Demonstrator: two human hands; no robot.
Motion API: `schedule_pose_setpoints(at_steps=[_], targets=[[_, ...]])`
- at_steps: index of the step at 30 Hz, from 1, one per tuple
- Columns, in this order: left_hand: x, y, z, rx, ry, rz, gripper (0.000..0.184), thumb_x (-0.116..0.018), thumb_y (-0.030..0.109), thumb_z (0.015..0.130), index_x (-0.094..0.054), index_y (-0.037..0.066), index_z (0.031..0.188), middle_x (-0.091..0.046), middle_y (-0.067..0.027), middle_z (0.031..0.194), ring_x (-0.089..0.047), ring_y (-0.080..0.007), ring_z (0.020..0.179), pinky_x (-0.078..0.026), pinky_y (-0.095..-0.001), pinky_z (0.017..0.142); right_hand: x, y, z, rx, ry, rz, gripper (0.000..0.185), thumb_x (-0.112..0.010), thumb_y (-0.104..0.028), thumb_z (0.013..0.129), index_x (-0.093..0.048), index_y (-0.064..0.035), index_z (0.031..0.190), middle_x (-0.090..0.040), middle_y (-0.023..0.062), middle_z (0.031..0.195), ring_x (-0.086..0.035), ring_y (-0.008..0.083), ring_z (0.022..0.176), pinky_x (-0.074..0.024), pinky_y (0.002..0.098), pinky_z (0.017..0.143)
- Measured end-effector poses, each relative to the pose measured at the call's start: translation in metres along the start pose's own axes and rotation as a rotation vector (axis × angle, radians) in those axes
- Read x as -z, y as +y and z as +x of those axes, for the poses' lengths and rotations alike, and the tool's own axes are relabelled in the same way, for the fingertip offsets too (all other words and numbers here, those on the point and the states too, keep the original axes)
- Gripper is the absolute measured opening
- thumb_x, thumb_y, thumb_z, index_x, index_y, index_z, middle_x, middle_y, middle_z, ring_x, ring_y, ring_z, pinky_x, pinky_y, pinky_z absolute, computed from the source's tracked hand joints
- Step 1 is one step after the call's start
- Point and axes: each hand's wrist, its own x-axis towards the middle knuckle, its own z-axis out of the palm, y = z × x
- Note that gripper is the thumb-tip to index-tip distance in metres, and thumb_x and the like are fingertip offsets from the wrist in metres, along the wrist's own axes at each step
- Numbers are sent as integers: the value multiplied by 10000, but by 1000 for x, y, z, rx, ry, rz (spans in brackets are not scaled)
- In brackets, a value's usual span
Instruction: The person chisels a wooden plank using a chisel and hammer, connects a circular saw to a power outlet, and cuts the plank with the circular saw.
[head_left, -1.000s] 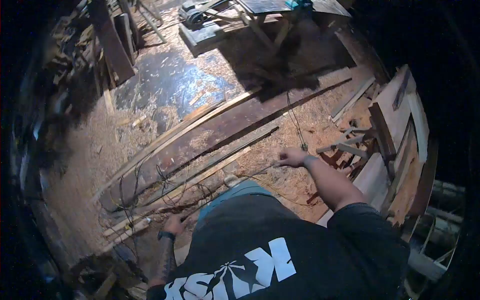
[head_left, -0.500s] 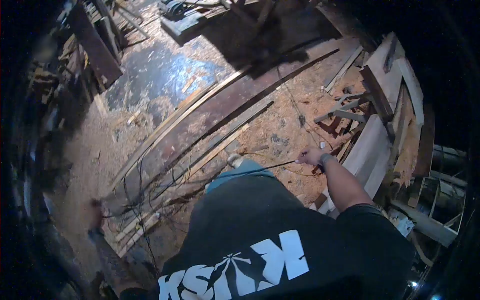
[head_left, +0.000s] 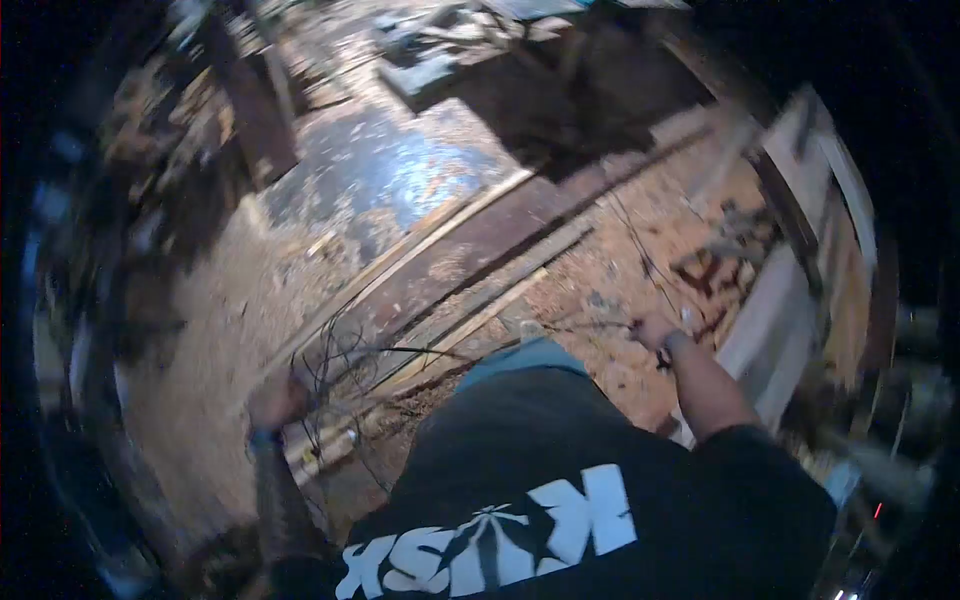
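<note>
My right hand [head_left: 655, 330], wearing a wristband, is closed around one end of a thin dark cord [head_left: 420, 350] at the right, above the sawdust. The cord runs across my front toward my left hand [head_left: 280, 400], bowing and sagging near my legs. My left hand, blurred by motion, is closed at the other side, where a tangle of thin loops [head_left: 335, 365] hangs from it over the boards. Its fingers do not show clearly.
Long boards [head_left: 480, 225] lie diagonally across the sawdust-covered floor in front of me. Pale planks and offcuts [head_left: 775, 300] are stacked at the right. Dark timber [head_left: 245, 110] leans at the upper left. A shiny dark sheet [head_left: 400, 170] lies beyond the boards.
My left hand has moved up and inward, closer to my right. The cord, stretched nearly straight before, now hangs in slack curves. The whole view has shifted.
</note>
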Motion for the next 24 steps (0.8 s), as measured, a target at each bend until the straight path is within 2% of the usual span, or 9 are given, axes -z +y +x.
schedule_pose_setpoints(at_steps=[1, 5, 11, 15, 16, 17, 20, 23, 24], targets=[[-33, 5, -10, 89, -179, -44, 397, -646, 275, 940, -652, 52, 1268, -708, -198, 958, -710, -340, 930, -560, -456, 850, -6, 0, -6, -39, 12, 40, 405, -766, -346, 875, -732, -43, 1141, -745, 197, 1050, -707, 339, 1002, -539, 433, 901], [-131, 25, -78, 221, -485, -489, 441, -674, 277, 934, -625, 50, 1308, -697, -204, 1021, -697, -350, 977, -545, -450, 886, -63, -7, -19, 14, 92, 150, 361, -734, -309, 886, -729, -66, 1153, -736, 187, 1107, -696, 364, 1011, -544, 454, 887], [-160, 82, -96, 220, -711, -527, 520, -716, 281, 924, -584, 46, 1369, -680, -214, 1115, -676, -365, 1047, -524, -442, 940, -99, -58, 2, 102, 130, 361, 401, -695, -410, 909, -740, -112, 1174, -737, 179, 1120, -696, 365, 1037, -546, 446, 900], [-125, 143, -18, 4, -592, -423, 578, -743, 283, 918, -556, 44, 1409, -669, -221, 1178, -663, -375, 1094, -509, -437, 976, -79, -113, 19, 378, 275, 448, 392, -689, -410, 913, -742, -122, 1173, -731, 195, 1104, -686, 389, 1037, -528, 477, 919], [-106, 170, 9, -82, -525, -410, 593, -750, 284, 917, -550, 43, 1419, -667, -222, 1194, -660, -378, 1105, -506, -435, 985, -64, -131, 18, 466, 200, 361, 360, -694, -371, 884, -745, -126, 1142, -723, 194, 1087, -681, 393, 1048, -523, 496, 935], [-75, 208, 35, -170, -457, -409, 608, -757, 285, 915, -543, 42, 1429, -664, -224, 1209, -656, -380, 1117, -502, -434, 994, -44, -148, 15, 556, 126, 276, 329, -700, -332, 855, -749, -130, 1111, -716, 194, 1070, -677, 396, 1060, -519, 515, 951], [61, 363, 83, -601, -196, -449, 665, -777, 292, 918, -511, 13, 1459, -649, -209, 1289, -636, -376, 1172, -479, -417, 1042, -23, -174, 16, 863, 322, 72, 343, -724, -224, 780, -759, -189, 1120, -602, 137, 1097, -622, 375, 1096, -508, 521, 933], [111, 469, 118, -741, -499, -816, 589, -696, 291, 992, -502, 6, 1470, -640, -165, 1327, -624, -319, 1210, -451, -408, 1090, 11, -165, 13, 884, 476, 190, 384, -715, -170, 763, -739, -201, 1145, -556, 130, 1178, -613, 366, 1113, -512, 519, 933], [109, 493, 132, -661, -681, -992, 568, -666, 295, 1011, -501, 6, 1471, -645, -149, 1313, -636, -287, 1175, -473, -398, 1061, 26, -153, 10, 860, 507, 266, 397, -714, -160, 763, -732, -203, 1157, -549, 132, 1208, -612, 364, 1123, -514, 515, 936]])
